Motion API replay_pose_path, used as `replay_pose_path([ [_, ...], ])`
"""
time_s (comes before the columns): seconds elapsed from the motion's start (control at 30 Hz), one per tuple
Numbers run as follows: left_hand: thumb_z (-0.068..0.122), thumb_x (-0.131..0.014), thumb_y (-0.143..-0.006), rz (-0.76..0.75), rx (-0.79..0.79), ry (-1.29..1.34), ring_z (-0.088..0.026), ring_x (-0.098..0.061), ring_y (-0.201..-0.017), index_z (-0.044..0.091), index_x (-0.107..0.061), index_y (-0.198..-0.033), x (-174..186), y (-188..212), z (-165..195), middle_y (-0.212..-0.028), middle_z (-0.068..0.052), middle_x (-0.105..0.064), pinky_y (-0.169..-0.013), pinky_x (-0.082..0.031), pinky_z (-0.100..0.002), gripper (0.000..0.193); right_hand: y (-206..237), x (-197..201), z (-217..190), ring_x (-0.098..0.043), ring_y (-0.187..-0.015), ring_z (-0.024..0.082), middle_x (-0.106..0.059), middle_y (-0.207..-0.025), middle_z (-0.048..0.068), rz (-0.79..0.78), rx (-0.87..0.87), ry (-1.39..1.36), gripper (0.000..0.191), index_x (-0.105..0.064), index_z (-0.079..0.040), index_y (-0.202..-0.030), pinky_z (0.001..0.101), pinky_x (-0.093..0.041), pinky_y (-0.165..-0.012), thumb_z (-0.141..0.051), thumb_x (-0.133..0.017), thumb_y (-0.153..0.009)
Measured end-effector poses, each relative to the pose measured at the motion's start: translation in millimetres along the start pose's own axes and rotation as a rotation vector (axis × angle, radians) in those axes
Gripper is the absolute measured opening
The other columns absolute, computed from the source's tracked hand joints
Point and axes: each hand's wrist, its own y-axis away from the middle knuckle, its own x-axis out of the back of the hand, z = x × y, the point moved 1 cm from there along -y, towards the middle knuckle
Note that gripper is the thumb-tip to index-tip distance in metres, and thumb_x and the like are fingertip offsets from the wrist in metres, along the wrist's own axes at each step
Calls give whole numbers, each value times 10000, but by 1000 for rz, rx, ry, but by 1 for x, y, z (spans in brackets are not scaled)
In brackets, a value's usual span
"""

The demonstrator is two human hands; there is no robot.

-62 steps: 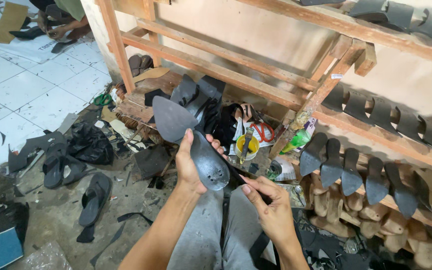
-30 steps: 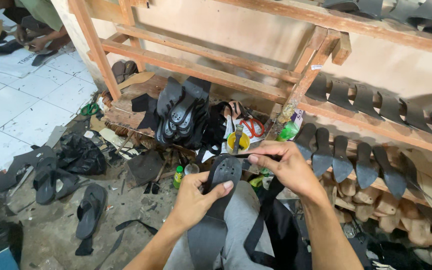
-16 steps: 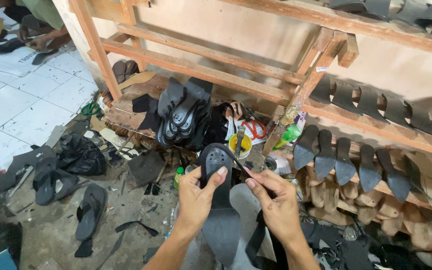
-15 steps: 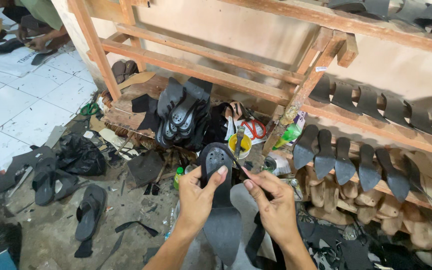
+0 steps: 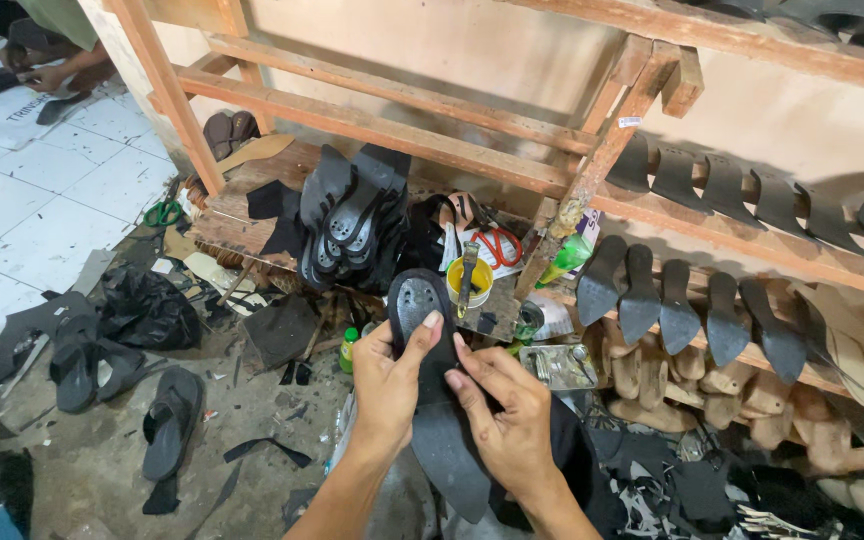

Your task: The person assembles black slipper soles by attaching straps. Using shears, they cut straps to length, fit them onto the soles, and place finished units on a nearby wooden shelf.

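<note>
- Hands are meeting low in the middle of the view: my left hand (image 5: 389, 385) and right hand (image 5: 512, 425) are both closing around one black shoe sole (image 5: 430, 385), heel end pointing toward 12 o'clock.
- Left fingers are wrapping the sole's edge from 9 o'clock, thumb pressing flat on its upper face; right fingers (image 5: 472, 370) are pinching the middle from 3 o'clock. Whether they are also gripping something small there, I cannot tell.
- Judging progress: this sole is looking bare, holes showing at the heel, no strap or upper attached yet, so the work on it seems to be at an early stage.
- Counting: one sole in hand; a stack of similar soles (image 5: 352, 220) at 11 o'clock, too overlapped to count.
- Five dark heeled soles (image 5: 679, 300) are leaning on the wooden rack at 2 o'clock, and about five more on the rail above.
- One yellow pot (image 5: 470, 280) and one pair of red-handled scissors (image 5: 498, 245) are sitting at 12 o'clock.
- Black sandals (image 5: 87, 350), about three, are lying on the floor at 9 o'clock.
</note>
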Motion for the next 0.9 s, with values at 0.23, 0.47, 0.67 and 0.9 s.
replay_pose_path([
  [0.23, 288, -631, -980, -240, 322, 48, -101, -672, -891, 10, -692, -1141, 2, -5, 11, -985, -22, -732, -817, -537, -290, 327, -2, 0, 17, -656, -773, 124, -711, -851, 69, -12, -161, -140, 281, -760, 25, -1121, 226, -515, -728, -35, -788, -847],
  [0.47, 498, -470, -1012, -304, 443, 191, -167, -703, -910, 35, -692, -1099, -1, -1, 17, -991, -64, -735, -865, -564, -345, 520, 0, -6, 27, -665, -865, 113, -723, -937, 49, -47, -168, -208, 240, -726, 58, -1101, 232, -516, -822, -58, -754, -893],
  [0.67, 541, -419, -1040, -269, 390, 101, -200, -703, -858, 6, -691, -1024, -6, -28, 24, -927, -106, -732, -823, -574, -358, 600, -16, 9, 41, -680, -852, 125, -726, -899, 61, -150, -76, -137, 159, -738, 49, -944, 254, -522, -795, -109, -733, -933],
  [0.9, 521, -403, -1036, -381, 393, 175, -233, -714, -854, 13, -662, -984, -23, -53, 38, -907, -157, -742, -818, -580, -373, 573, -46, 22, 52, -632, -701, 135, -699, -774, 54, -147, -63, -133, 173, -751, 36, -893, 266, -495, -663, -129, -721, -938],
])
